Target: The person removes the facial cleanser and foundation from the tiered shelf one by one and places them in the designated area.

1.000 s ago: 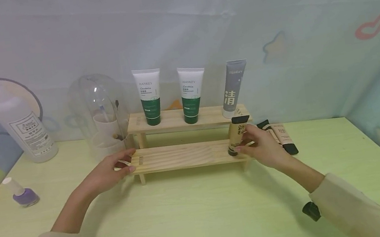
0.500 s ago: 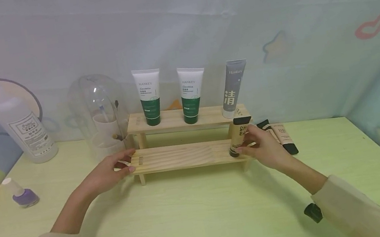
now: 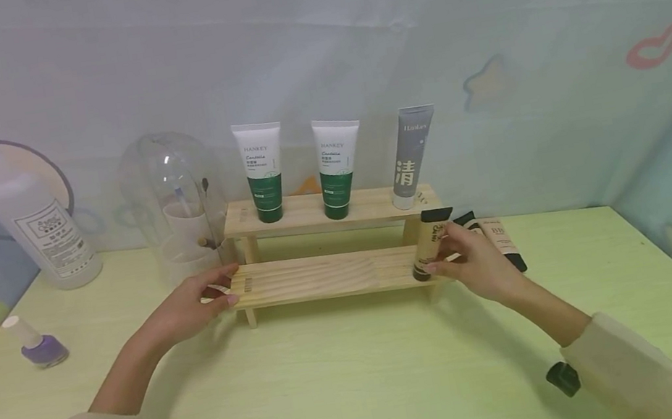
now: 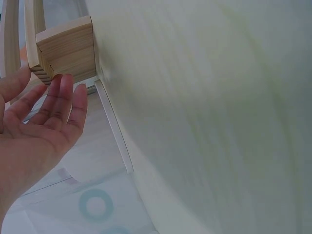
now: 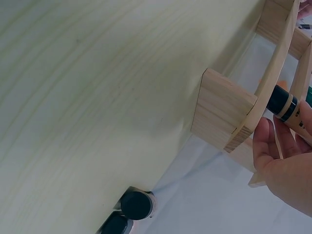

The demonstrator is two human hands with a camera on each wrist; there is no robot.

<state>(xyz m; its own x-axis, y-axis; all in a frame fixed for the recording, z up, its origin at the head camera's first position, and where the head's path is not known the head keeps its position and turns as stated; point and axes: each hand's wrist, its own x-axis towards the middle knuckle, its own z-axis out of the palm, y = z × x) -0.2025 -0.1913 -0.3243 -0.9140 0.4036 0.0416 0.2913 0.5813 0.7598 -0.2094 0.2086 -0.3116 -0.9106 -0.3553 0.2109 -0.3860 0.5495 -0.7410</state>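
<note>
A two-step wooden display shelf [image 3: 314, 277] stands on the table. My right hand [image 3: 475, 264] grips a tan cosmetic tube with a black cap [image 3: 429, 244], cap down, at the right end of the lower step. The right wrist view shows the tube's dark cap [image 5: 279, 100] at the board's surface. My left hand [image 3: 193, 305] holds the left end of the lower step; in the left wrist view, its fingers [image 4: 61, 105] curl at the board's end. On the upper step stand two white-and-green tubes [image 3: 264, 173] [image 3: 339, 169] and one grey tube [image 3: 412, 157].
More BB cream tubes [image 3: 501, 242] lie on the table right of the shelf. Left of it stand a clear dome [image 3: 167, 163] over white cups with brushes, a large white bottle [image 3: 45, 226] and a purple nail polish bottle [image 3: 44, 349]. A printed cloth [image 3: 296, 40] hangs behind.
My right hand has shifted the tan tube slightly right along the lower step, and the tube stands a little more upright. The left hand keeps its place on the shelf.
</note>
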